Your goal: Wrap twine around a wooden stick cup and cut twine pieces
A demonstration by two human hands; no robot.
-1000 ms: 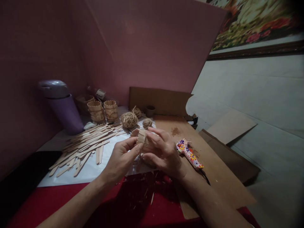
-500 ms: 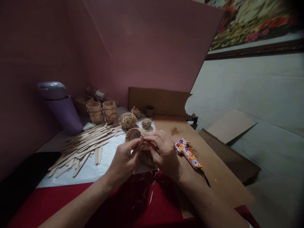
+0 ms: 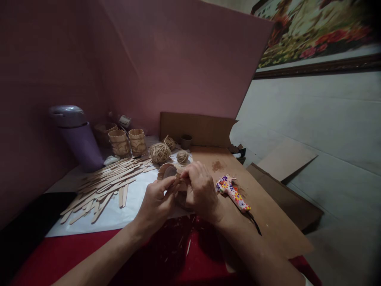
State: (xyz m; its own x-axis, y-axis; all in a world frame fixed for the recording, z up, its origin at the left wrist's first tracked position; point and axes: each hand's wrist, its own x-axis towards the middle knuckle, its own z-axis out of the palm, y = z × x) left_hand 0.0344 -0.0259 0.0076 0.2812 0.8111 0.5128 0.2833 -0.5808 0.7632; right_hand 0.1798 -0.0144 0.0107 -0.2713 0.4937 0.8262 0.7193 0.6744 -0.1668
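Between my hands is a craft-stick cup with a scalloped rim, tipped so its round opening partly shows. My left hand is closed, thumb and fingertips pinching at the cup's near rim. From the right, my right hand curls over the same edge, its fingertips meeting those of the left. The fingers hide most of the cup's near side and any small piece between them. A flower-patterned glue gun lies to the right of my right hand on a cardboard sheet.
Many loose craft sticks lie on white paper at left. Behind are balls of twine, two finished-looking stick cups, a small dark pot and a purple flask. Wood splinters lie on the red cloth.
My right hand has shifted slightly, its fingers curling more over the cup's rim. My left hand keeps its pinch. The whole view has turned a little to the right.
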